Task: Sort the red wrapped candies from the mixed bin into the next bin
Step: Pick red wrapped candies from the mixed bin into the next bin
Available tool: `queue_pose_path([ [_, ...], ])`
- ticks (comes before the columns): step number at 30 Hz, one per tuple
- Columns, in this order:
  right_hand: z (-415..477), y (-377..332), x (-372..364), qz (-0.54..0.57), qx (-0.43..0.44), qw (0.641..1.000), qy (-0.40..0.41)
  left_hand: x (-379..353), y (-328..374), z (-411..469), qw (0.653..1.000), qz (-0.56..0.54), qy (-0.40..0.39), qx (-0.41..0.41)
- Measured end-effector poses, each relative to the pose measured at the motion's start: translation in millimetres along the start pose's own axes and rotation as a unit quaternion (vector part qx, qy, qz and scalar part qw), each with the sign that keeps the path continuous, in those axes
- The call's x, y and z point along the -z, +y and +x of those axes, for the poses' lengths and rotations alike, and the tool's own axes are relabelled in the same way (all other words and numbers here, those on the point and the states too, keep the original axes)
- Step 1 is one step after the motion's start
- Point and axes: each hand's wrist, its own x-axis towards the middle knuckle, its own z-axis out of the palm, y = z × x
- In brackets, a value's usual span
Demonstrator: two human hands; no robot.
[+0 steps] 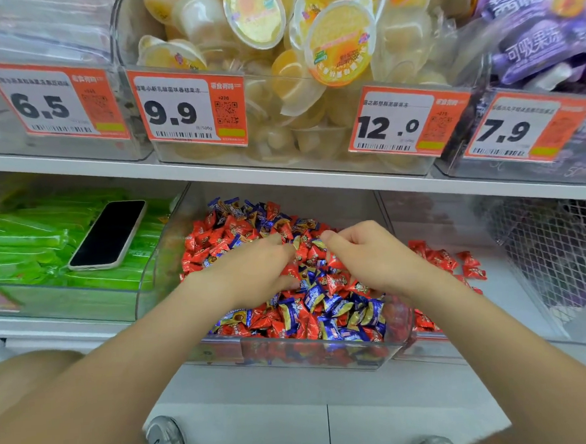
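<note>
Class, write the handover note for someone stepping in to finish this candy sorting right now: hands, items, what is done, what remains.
Left hand and right hand: both down in the mixed bin, fingers curled among the candies; whether either holds one cannot be told.
Red candies: a small pile already lies in the next bin, on the right.
Left: many red ones remain among the blue candies in the mixed bin.

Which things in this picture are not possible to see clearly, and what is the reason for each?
All in the head view:
- Fingertips of the left hand and right hand: dug into the mixed bin, so any grasp is hidden.
- Red candies in the next bin: partly behind the right forearm.
- Small print on the 6.5 price tag: blurred.
- Shoes: cut off by the bottom edge.
</note>
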Motion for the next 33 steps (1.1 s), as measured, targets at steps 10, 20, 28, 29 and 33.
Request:
queue_pose_path([
  [10,-32.4,12.3,37.3,-0.073,0.091,0.972,0.205,24.9,40.3,-20.0,0.907,-0.402,0.091,0.086],
  [20,-40.9,97.4,104.9,-0.033,-0.133,0.988,0.068,51.6,141.3,4.2,0.973,-0.199,0.05,-0.101],
  [28,-44.8,118.4,121.0,-0.062,-0.091,0.984,0.141,33.1,183.1,79.8,0.979,-0.061,0.029,-0.191],
  [29,-45.4,117.0,120.8,-0.047,-0.081,0.983,0.156,31.6,180.5,82.0,0.979,-0.05,0.02,-0.195],
  [33,-47.3,108.5,113.9,-0.115,-0.031,0.987,0.106,31.9,156.4,63.6,0.97,-0.09,0.113,-0.198],
])
